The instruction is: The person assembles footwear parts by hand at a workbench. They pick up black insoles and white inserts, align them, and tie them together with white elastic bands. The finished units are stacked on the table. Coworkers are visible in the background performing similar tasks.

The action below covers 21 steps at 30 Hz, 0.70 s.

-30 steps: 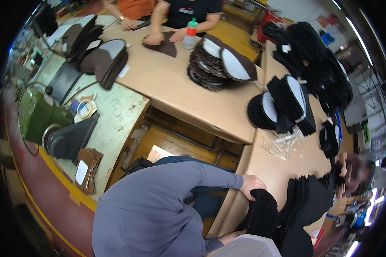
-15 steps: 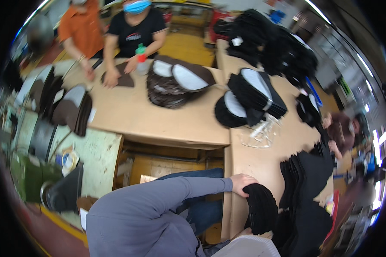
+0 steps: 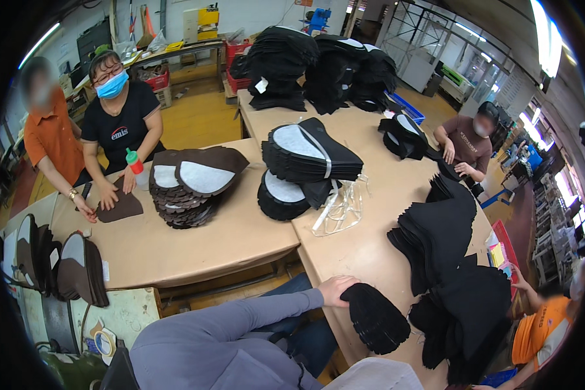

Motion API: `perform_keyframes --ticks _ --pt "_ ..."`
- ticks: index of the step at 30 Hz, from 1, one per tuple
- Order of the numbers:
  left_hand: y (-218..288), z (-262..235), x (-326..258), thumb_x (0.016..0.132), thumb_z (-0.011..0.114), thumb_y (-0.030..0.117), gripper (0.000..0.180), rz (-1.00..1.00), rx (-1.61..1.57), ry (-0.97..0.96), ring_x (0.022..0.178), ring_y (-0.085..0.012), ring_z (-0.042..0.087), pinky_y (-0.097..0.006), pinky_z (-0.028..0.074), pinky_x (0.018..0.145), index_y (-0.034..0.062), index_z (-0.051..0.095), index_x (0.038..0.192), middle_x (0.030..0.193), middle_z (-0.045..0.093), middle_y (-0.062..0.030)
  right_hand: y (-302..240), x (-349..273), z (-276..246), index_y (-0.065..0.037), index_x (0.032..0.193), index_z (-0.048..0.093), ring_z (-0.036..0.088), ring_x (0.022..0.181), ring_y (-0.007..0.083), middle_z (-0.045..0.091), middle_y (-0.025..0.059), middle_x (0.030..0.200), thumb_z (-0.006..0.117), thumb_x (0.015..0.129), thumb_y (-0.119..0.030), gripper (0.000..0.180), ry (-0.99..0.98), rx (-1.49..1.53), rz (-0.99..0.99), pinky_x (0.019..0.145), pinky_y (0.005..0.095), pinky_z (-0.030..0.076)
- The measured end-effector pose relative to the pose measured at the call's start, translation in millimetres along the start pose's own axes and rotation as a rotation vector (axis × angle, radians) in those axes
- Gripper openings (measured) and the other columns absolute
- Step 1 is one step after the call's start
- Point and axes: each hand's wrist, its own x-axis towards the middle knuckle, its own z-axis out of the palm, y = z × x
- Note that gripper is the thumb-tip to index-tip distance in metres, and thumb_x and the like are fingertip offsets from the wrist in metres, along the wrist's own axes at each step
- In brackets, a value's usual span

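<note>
Lower centre of the frame, the left grip [image 3: 338,291] holds the black stack [image 3: 378,322] by its upper-left edge, the rest spreading toward the lower right over the surface [image 3: 354,257]; the hidden right grip I cannot tell

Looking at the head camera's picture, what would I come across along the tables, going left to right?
Small brown stack, green-topped bottle, bigger brown stack, the wearer's left hand, the black bundle it holds, large black pile.
</note>
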Motion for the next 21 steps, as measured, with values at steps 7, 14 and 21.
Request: perform_keyframes --ticks 7,14,21 --pt "-4 -8 -9 0.059 0.076 0.02 0.073 -0.07 -0.083 -0.068 0.111 -0.0376 0.057 -0.043 0.046 0.097 0.0029 0.052 0.126 0.117 0.059 -0.019 79 92 202 -0.003 0.117 0.057 0.057 0.109 0.0238 0.062 0.0128 0.115 0.052 0.089 -0.007 0.029 0.202 -0.001 -0.366 0.095 0.037 0.047" --pt "18 -19 9 0.075 0.071 0.016 0.041 -0.058 -0.047 -0.027 0.095 -0.0365 0.064 -0.04 0.051 0.085 0.0011 0.058 0.111 0.102 0.064 -0.0191 114 104 221 -0.003 0.115 0.056 0.059 0.105 0.0199 0.063 0.0104 0.11 0.05 0.088 0.0 0.028 0.467 0.069 -0.448 0.093 0.0333 0.049" --pt "17 -11 8 0.074 0.072 0.019 0.041 -0.156 -0.045 -0.014 0.094 -0.0364 0.064 -0.04 0.05 0.085 0.0016 0.059 0.108 0.099 0.066 -0.0179 127 108 209 -0.003 0.115 0.055 0.062 0.101 0.02 0.064 0.0112 0.108 0.06 0.081 0.004 0.036 0.538 -0.104 -0.577 0.09 0.0318 0.05"
